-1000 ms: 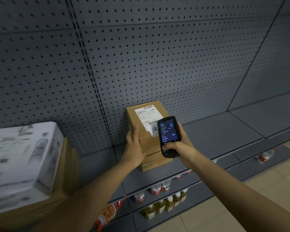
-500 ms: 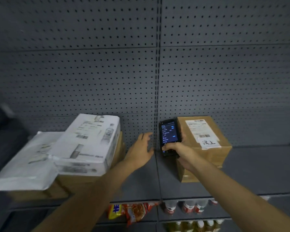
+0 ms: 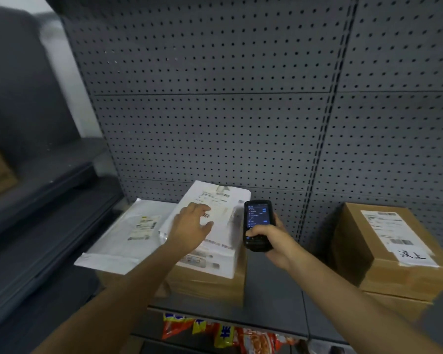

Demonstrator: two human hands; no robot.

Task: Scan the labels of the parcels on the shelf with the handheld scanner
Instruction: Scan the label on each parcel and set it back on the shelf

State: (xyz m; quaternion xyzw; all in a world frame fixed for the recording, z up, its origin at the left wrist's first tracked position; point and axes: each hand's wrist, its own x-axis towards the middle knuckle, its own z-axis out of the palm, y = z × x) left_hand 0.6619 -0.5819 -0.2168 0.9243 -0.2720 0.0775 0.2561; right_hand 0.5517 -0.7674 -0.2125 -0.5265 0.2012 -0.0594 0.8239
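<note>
The white parcel tops a stack, long axis running away from the person, its label just beyond the left hand, whose spread fingers seem to touch it. The right hand, beside, grips the handheld scanner, upright

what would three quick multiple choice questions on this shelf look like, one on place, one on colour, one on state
1. Where does the white parcel under the left hand lie?
A. on a cardboard box
B. on the floor
C. hung on the pegboard

2. What colour is the pegboard?
A. red
B. grey
C. yellow

3. What is the right hand doing?
A. hanging idle
B. gripping the scanner
C. lifting the brown box

Answers: 1 A, cardboard shows beneath the parcel's front edge; 2 B, the perforated panels are grey throughout; 3 B, its fingers curl round the lit scanner.
</note>
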